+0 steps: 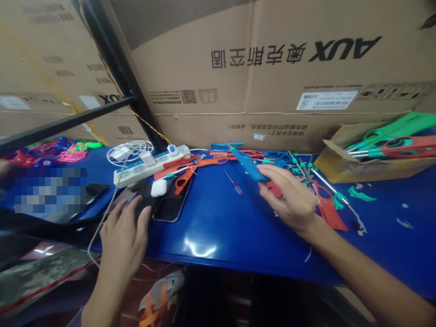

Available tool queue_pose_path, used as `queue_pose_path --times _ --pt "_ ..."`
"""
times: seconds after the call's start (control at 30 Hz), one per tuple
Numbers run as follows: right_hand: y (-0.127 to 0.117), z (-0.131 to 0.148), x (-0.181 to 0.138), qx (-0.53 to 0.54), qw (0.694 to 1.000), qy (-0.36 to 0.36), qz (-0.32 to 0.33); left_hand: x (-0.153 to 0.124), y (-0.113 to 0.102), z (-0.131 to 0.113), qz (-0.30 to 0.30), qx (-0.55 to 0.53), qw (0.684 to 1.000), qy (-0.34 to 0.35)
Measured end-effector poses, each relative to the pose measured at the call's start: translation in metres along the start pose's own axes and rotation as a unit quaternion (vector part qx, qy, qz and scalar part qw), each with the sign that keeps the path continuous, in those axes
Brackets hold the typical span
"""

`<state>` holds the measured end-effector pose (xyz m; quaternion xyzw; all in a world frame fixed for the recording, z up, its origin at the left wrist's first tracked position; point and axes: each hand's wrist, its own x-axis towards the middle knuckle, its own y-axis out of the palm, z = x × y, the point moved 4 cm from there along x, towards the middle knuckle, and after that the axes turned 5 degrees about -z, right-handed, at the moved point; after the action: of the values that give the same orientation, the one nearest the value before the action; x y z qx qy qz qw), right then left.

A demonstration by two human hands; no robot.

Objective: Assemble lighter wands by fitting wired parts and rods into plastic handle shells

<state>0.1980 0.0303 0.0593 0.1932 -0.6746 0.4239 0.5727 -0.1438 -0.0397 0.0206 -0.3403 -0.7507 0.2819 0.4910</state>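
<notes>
My right hand is closed on a blue tapered handle piece, held above the table with its thin end pointing away to the left. Whether it is a lighter casing or a tool cannot be told. Under it on the table lies a small purple-handled screwdriver. My left hand is open, fingers apart, at the table's front edge. It is nearest to a white earbud case and a black phone. Orange lighter casings lie behind the phone.
A white power strip with cables stands at the back left, beside a black metal post. At right, a cardboard box holds green and red stick lighters. Metal tubes and a red casing lie before it. Large cartons rise behind.
</notes>
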Motion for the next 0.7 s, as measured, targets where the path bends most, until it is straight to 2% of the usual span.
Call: queue_pose_path --times 0.07,0.17,0.23,0.4,0.53,0.7 --pt "0.0 0.0 0.001 -0.001 1.0 0.011 -0.009 -0.005 0.006 0.024 0.056 0.043 0.998 0.0" --pt "0.0 0.0 0.003 0.001 1.0 0.016 -0.019 0.004 0.007 0.03 0.028 0.018 0.999 0.021" --pt "-0.001 0.0 0.003 0.0 1.0 0.015 -0.021 0.018 0.007 0.025 0.019 -0.004 0.999 0.034" --pt "0.0 -0.004 0.003 0.013 0.999 0.03 -0.022 0.049 0.024 0.011 0.069 0.051 0.994 0.072" --pt "-0.001 -0.009 0.003 0.004 0.999 0.041 -0.028 0.047 0.034 -0.006 0.054 0.098 0.988 0.11" --pt "-0.003 -0.008 0.005 -0.001 0.999 0.041 -0.028 0.033 0.042 -0.028 0.055 0.09 0.987 0.125"
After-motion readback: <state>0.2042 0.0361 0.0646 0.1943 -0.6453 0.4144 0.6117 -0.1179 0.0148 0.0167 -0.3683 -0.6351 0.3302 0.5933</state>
